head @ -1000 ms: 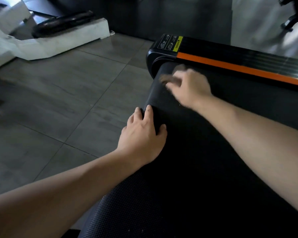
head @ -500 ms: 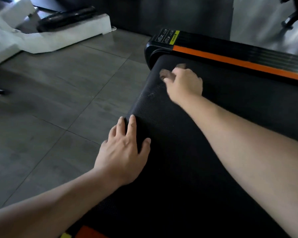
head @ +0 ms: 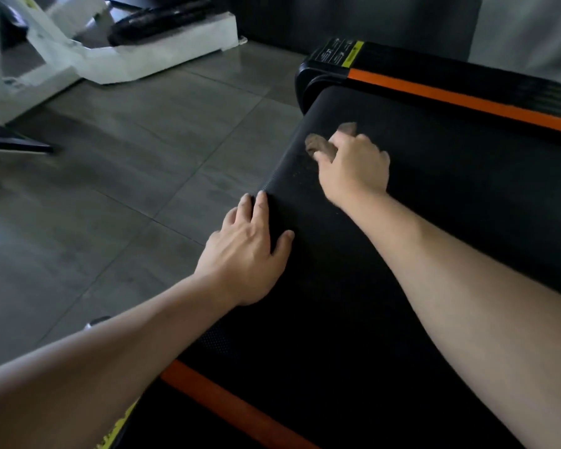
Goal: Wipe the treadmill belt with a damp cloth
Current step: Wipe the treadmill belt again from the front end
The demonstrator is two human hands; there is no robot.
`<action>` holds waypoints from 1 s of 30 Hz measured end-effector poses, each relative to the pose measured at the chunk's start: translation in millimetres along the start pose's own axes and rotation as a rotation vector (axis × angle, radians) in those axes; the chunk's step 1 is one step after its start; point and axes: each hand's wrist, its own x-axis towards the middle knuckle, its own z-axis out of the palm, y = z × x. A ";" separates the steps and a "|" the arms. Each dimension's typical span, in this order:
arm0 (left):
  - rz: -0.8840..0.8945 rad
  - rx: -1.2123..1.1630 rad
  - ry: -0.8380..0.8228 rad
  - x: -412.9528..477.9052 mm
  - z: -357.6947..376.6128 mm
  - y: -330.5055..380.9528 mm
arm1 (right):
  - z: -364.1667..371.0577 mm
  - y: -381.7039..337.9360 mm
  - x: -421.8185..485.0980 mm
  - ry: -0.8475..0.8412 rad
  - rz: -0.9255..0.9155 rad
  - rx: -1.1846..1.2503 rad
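Note:
The black textured treadmill belt [head: 434, 196] fills the right and lower part of the head view, between two orange side rails. My right hand [head: 353, 166] lies on the belt near its far end and holds a small brown cloth [head: 321, 145] that sticks out past the fingers. My left hand [head: 250, 247] rests flat on the belt's rounded end edge, fingers straight, thumb spread on the belt.
The far orange rail [head: 467, 98] ends in a black cap with a yellow label [head: 353, 55]. A near orange rail [head: 227, 406] runs at the bottom. Grey floor tiles [head: 127, 176] lie to the left, with white foam packing [head: 136, 47] and dark items beyond.
The view has shifted, so the near orange rail shows at the bottom. My right hand with the cloth has slid a little along the belt; my left hand stays on the belt's edge.

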 end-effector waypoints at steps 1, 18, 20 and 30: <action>0.003 -0.013 0.003 0.0 0.5 -1.1 | 1.4 -6.5 -13.1 -0.020 -0.079 0.029; -0.180 -0.157 -0.194 -54.1 -12.5 -29.3 | -21.1 -25.0 -80.5 -0.103 -0.410 0.004; -0.179 -0.163 -0.206 -54.7 -13.0 -27.1 | -17.0 -9.9 -41.4 -0.034 -0.212 -0.059; -0.167 -0.484 -0.297 -36.1 -14.3 -52.4 | -27.4 -22.0 -104.6 -0.065 -0.334 -0.002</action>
